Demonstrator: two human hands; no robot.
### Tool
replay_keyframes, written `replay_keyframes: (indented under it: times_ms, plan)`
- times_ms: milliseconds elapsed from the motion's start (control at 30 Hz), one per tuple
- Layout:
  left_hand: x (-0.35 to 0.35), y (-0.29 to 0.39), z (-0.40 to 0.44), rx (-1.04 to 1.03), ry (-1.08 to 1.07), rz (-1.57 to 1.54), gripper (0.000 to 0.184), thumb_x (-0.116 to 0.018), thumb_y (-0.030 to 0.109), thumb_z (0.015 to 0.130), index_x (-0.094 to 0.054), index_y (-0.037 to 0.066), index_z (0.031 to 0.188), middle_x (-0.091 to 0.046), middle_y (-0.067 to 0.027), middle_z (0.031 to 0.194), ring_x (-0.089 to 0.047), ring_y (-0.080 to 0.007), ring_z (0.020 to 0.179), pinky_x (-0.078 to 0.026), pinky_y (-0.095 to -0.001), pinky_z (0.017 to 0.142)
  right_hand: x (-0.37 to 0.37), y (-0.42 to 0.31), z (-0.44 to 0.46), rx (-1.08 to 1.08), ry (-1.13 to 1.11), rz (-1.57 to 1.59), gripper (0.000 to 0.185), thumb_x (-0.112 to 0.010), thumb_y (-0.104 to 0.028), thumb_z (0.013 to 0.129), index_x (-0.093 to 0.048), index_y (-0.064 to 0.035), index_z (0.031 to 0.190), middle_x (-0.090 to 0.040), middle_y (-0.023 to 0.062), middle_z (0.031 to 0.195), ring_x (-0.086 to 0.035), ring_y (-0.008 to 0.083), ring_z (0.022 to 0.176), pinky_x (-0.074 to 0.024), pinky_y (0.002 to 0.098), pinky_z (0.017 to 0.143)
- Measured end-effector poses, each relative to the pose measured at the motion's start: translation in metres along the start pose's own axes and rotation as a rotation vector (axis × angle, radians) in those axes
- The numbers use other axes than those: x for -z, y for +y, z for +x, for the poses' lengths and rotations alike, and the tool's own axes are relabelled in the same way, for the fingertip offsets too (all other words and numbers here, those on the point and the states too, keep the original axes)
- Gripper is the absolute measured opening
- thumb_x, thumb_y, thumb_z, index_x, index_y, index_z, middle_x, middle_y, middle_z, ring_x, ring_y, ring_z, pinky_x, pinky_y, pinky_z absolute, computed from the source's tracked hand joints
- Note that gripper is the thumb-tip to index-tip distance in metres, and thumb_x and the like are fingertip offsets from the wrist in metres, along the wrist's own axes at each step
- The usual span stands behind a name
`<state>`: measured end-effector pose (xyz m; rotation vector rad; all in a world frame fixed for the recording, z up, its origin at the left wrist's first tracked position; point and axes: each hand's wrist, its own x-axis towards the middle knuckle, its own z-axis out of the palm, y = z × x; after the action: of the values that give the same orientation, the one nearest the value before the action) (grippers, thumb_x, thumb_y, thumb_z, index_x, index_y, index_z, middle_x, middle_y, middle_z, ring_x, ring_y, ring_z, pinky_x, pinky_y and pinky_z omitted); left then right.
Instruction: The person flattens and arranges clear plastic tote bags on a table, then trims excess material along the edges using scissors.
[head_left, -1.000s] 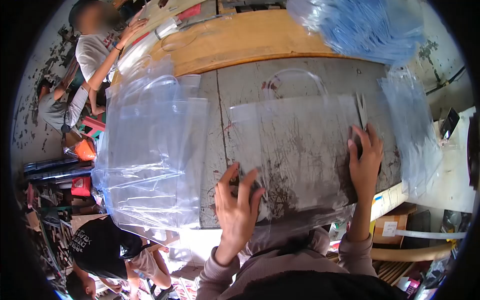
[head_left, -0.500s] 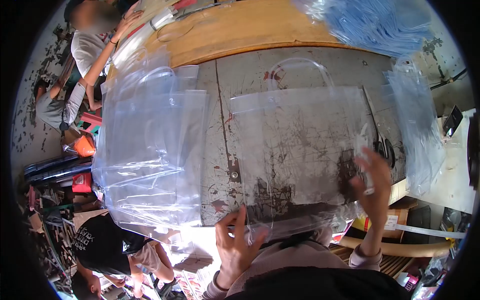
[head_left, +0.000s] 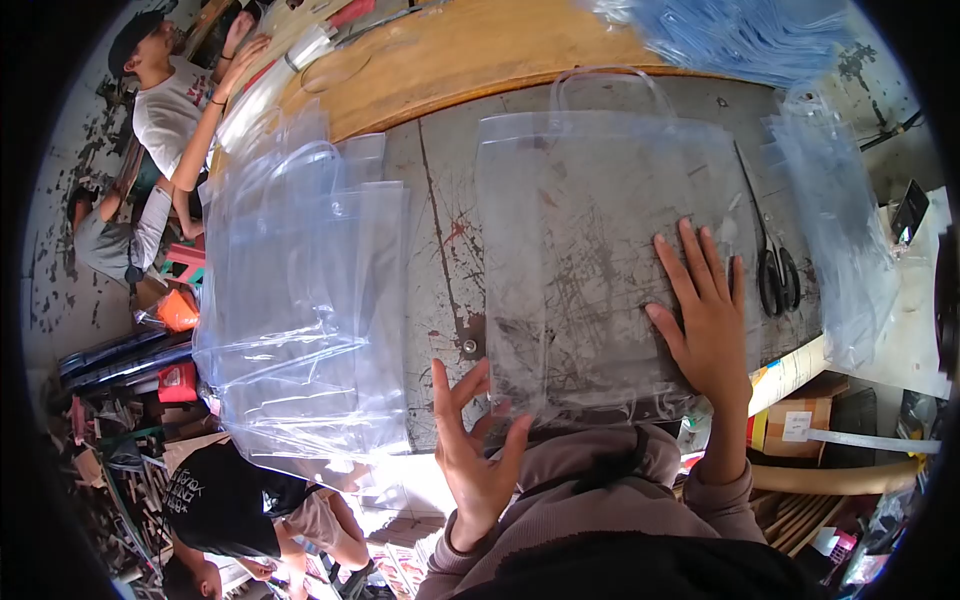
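Observation:
A clear plastic bag (head_left: 610, 190) with a looped handle lies flat on the scratched grey table in front of me. My right hand (head_left: 705, 335) rests on its right half, palm down with the fingers spread. At the bag's lower left corner is my left hand (head_left: 475, 460), its fingers and thumb apart; whether a fingertip touches the corner I cannot tell. Black-handled scissors (head_left: 775, 275) lie just right of the bag, blades pointing away from me.
Stacked clear bags (head_left: 290, 270) cover the table's left side. More bags (head_left: 835, 240) lie along the right edge. Bluish plastic pieces (head_left: 750, 45) are heaped on the wooden board (head_left: 480, 45) at the back. One person (head_left: 175, 115) is at far left, another (head_left: 225, 490) at lower left.
The bag has moved away from me, its handle now reaching the wooden board. My right hand has come left and flattened onto it. My left hand has moved slightly up, its fingers spread.

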<state>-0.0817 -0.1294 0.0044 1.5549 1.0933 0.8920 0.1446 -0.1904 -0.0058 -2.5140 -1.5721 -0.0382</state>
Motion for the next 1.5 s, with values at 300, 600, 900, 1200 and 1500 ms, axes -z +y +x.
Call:
replay_keyframes:
  times_ms: [300, 600, 900, 1200, 1500]
  plan:
    - [-0.002, -0.009, -0.010, 0.030, 0.064, -0.390, 0.073, -0.057, -0.011, 0.078, -0.020, -0.002, 0.140, -0.054, -0.0169, 0.105, -0.053, -0.0176, 0.096, -0.048, -0.0257, 0.083, 0.000, 0.000, 0.000, -0.002, -0.003, -0.035, 0.057, -0.047, -0.045, 0.087, -0.037, -0.0214, 0.138, -0.027, 0.0055, 0.148, -0.024, 0.0275, 0.136, -0.0145, 0.0548, 0.108]
    - [-0.016, -0.001, -0.013, -0.190, 0.140, -0.313, 0.078, -0.063, -0.008, 0.074, -0.020, -0.001, 0.139, -0.055, -0.0118, 0.096, -0.051, -0.0137, 0.087, -0.043, -0.0248, 0.081, 0.001, -0.001, 0.001, -0.007, -0.018, -0.040, 0.058, -0.047, -0.048, 0.087, -0.038, -0.0213, 0.138, -0.027, 0.0062, 0.148, -0.023, 0.0272, 0.136, -0.0136, 0.0540, 0.108]
    - [-0.020, -0.002, -0.008, -0.323, 0.025, -0.235, 0.083, -0.067, -0.014, 0.069, -0.019, 0.001, 0.135, -0.059, -0.0203, 0.098, -0.060, -0.0195, 0.079, -0.049, -0.0264, 0.077, 0.003, -0.002, -0.001, -0.021, 0.006, -0.015, 0.055, -0.053, -0.042, 0.085, -0.043, -0.0189, 0.134, -0.031, 0.0065, 0.146, -0.027, 0.0281, 0.135, -0.0132, 0.0522, 0.109]
    - [-0.045, -0.030, -0.014, -0.736, -0.092, 0.201, 0.067, -0.075, -0.006, 0.068, -0.031, -0.003, 0.117, -0.055, -0.0179, 0.095, -0.061, -0.0211, 0.074, -0.050, -0.0270, 0.060, 0.027, -0.046, -0.028, -0.083, -0.306, 1.089, 0.031, -0.076, -0.021, 0.073, -0.059, 0.0000, 0.090, -0.063, 0.0128, 0.081, -0.066, 0.0162, 0.072, -0.0520, 0.0266, 0.062]
    - [-0.022, -0.032, -0.012, -0.688, 0.023, 0.351, 0.057, -0.072, 0.016, 0.078, -0.036, -0.001, 0.118, -0.053, -0.0162, 0.102, -0.057, -0.0263, 0.087, -0.050, -0.0348, 0.069, 0.012, -0.035, -0.027, -0.134, -0.453, 1.178, 0.018, -0.069, -0.010, 0.079, -0.059, 0.0025, 0.088, -0.064, 0.0103, 0.081, -0.064, 0.0147, 0.073, -0.0526, 0.0263, 0.066]
